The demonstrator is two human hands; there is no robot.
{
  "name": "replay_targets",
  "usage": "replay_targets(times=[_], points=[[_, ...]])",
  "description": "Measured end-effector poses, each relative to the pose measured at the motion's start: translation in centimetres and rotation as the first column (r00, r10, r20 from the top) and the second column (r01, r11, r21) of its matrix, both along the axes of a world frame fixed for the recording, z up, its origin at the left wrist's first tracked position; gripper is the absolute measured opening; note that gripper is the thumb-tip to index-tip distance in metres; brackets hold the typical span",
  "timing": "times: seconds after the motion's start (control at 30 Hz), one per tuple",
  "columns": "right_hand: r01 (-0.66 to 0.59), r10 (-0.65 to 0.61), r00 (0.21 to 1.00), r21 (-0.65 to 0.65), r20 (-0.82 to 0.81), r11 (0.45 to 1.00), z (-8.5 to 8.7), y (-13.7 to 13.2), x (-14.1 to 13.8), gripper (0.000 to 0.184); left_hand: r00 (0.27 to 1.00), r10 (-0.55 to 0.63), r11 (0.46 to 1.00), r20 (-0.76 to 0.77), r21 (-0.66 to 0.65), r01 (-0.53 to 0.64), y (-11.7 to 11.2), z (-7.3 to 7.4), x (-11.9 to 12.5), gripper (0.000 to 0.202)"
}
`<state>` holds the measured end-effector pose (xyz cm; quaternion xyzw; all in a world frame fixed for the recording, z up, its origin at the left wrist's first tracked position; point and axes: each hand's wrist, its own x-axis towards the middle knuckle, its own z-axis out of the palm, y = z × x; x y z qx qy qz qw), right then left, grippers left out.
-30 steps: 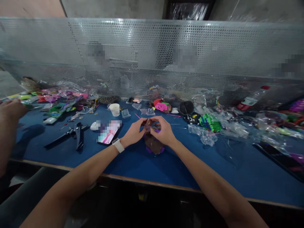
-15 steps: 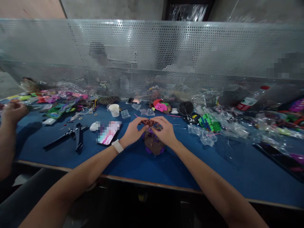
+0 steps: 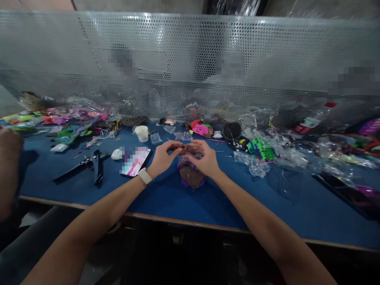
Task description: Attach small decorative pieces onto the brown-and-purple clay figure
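Observation:
On the blue table straight ahead sits a brown figure with purple lumps at its base and sides, seemingly modelling clay. My left hand, with a pale watch on its wrist, pinches a small reddish-brown piece above the figure. From the other side my right hand curves in, thumb and fingertips closed at the same piece. The fingertips hide part of the piece and the figure's top.
Left lie a phone, a white mouse-like object and a black folded tool. Behind are a white cup and a perforated metal screen. Clear wrappers and another phone lie right. Another person's hand is far left.
The view has tilted down slightly, so the scene sits higher. My fingers have shifted a little around the brown piece. The other person's hand has moved left.

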<state>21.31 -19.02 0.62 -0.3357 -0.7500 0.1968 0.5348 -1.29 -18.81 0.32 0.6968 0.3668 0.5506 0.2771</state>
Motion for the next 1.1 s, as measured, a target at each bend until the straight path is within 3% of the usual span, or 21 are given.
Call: replay_targets(times=[0.13, 0.27, 0.37, 0.57, 0.8, 1.1], points=[[-0.029, 0.028, 0.999, -0.029, -0.035, 0.999, -0.2, 0.0, -0.2, 0.032, 1.000, 0.002, 1.000, 0.017, 0.003, -0.002, -0.1, 0.2, 0.0, 0.024], [-0.051, 0.048, 0.996, -0.045, -0.070, 0.998, -0.5, 0.1, -0.3, 0.047, 1.000, 0.004, 1.000, 0.013, 0.015, -0.004, -0.3, 0.5, 0.0, 0.021], [-0.065, 0.063, 0.997, -0.040, -0.051, 0.997, -0.5, 0.2, -0.2, 0.042, 1.000, 0.014, 0.999, -0.022, 0.032, -0.014, -0.4, 0.7, -0.1, 0.019], [-0.092, 0.092, 0.996, 0.041, 0.005, 0.995, -0.1, 0.3, 0.2, 0.029, 0.997, 0.004, 0.997, -0.079, 0.080, 0.002, -0.6, 0.8, -0.2, 0.020], [-0.112, 0.097, 0.990, 0.157, 0.100, 0.981, -0.1, 1.0, 0.7, 0.018, 1.000, 0.002, 1.000, -0.028, 0.016, -0.002, -0.5, 0.4, 0.0, 0.024], [-0.184, 0.181, 0.978, 0.021, 0.106, 0.983, -0.3, 1.1, 0.6, 0.014, 1.000, -0.011, 0.999, 0.008, -0.043, 0.011, -0.4, 0.3, 0.0, 0.025]])
